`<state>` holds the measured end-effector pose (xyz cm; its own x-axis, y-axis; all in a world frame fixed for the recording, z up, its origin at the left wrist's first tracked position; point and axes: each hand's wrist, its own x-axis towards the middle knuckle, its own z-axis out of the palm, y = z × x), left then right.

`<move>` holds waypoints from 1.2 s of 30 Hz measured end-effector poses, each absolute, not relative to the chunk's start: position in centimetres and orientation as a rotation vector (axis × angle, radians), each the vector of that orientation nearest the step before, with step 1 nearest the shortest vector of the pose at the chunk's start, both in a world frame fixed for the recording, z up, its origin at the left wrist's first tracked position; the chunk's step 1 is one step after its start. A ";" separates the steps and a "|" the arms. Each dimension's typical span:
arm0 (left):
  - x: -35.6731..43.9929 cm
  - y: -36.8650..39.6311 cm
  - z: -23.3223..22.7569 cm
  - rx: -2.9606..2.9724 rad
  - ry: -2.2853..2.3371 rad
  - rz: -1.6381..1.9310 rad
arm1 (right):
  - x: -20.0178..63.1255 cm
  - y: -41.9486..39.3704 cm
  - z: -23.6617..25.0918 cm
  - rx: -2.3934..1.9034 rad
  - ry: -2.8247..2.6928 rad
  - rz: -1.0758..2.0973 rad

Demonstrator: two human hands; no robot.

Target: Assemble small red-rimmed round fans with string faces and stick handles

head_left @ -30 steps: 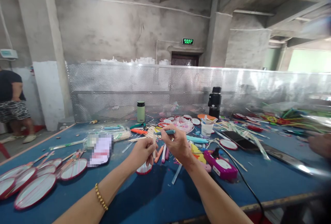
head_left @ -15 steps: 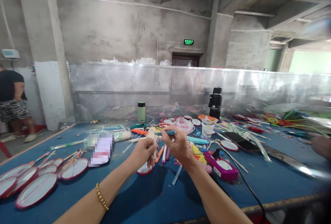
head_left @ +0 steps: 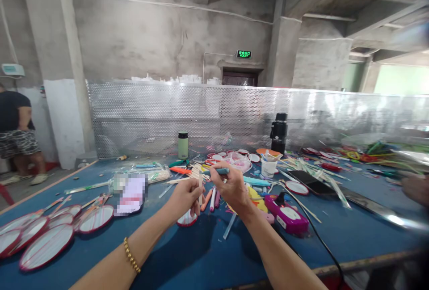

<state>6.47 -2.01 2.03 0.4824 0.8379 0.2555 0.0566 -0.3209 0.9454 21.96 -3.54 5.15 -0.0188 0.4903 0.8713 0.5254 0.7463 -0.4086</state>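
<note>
L hand (head_left: 182, 198) is closed round a pale wooden stick (head_left: 200, 188), held upright, grip pinching it w/ thumb and fingers; a small round red-rimmed piece (head_left: 187, 219) sits at the stick's lower end, just below the fist, prob. attached but partly hidden. A gold bead bracelet (head_left: 131, 255) is on the L wrist. R hand (head_left: 232, 188) is closed on a teal marker (head_left: 217, 171), held roughly level, tip pointing left toward the stick's top; tip and stick look to be touching, can't tell for sure. Both hands are up over the blue desk (head_left: 201, 254), near its middle, close together.

On the desk, just behind the hands: loose markers in pink, orange, white (head_left: 211, 198), more wooden sticks (head_left: 196, 171). Right of the R hand: a magenta device (head_left: 287, 216) w/ a black cable (head_left: 321, 245) running off the near edge, a white cup (head_left: 268, 167), a dark phone (head_left: 310, 182). Far left: a row of red-rimmed oval paddles (head_left: 45, 245). Toward the back, in front of the perforated metal screen (head_left: 140, 115): a green flask (head_left: 182, 145) and a black flask (head_left: 279, 132), well apart. Another person's hand (head_left: 415, 189) is at the far right edge, blurred. A person in a dark top (head_left: 15, 122) stands off the desk at far left.
</note>
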 end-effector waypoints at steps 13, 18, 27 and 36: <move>6.5 -2.3 2.3 1.717 0.766 0.978 | 22.0 -3.5 5.2 -0.822 -1.662 -0.067; 6.5 -2.2 2.2 1.695 0.762 0.967 | 22.0 -3.5 5.2 -0.826 -1.634 -0.052; 6.5 -2.2 2.2 1.702 0.737 0.975 | 22.0 -3.5 5.2 -0.837 -1.640 -0.040; 6.6 -2.1 2.2 1.706 0.757 0.962 | 22.0 -3.4 5.2 -0.822 -1.638 -0.048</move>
<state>6.56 -2.13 2.24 0.4886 0.8363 0.2488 0.0449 -0.3089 0.9500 21.96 -3.43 5.24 -0.0066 0.4793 0.8776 0.5302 0.7458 -0.4033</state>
